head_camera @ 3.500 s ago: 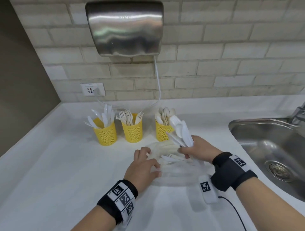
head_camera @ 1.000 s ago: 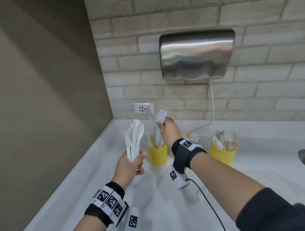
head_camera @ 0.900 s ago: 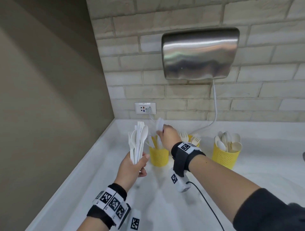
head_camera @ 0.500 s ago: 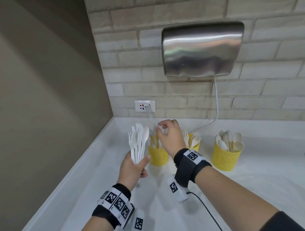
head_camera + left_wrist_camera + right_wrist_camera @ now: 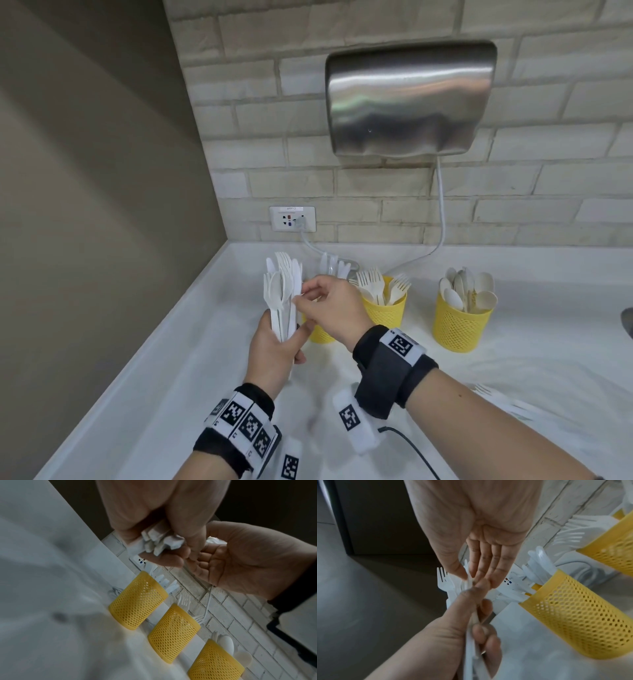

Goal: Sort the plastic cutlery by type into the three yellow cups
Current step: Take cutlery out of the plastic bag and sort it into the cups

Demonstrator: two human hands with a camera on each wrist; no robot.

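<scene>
My left hand point(image 5: 291, 339) grips a bundle of white plastic cutlery point(image 5: 282, 291) upright by the handles; forks, spoons and knives stick out above it. My right hand point(image 5: 301, 296) reaches across from the right, and its thumb and forefinger pinch a serrated knife point(image 5: 297, 284) at the bundle's right edge. Three yellow mesh cups stand behind on the counter. The knife cup point(image 5: 318, 334) is mostly hidden by my right hand, the fork cup point(image 5: 385, 310) is in the middle, and the spoon cup point(image 5: 462, 325) is on the right. The right wrist view shows the pinch point(image 5: 469, 579) beside the knife cup point(image 5: 573, 615).
A steel hand dryer point(image 5: 411, 102) hangs on the brick wall, its cord running down to an outlet point(image 5: 292, 219) behind the cups. A grey side wall closes the counter's left. More loose cutlery point(image 5: 496, 397) lies at the right, and a sink edge point(image 5: 628, 322) shows at the far right.
My right hand lowered a knife into the left cup, let it go, then came back left to the bundle and now pinches another knife. The left hand kept holding the bundle.
</scene>
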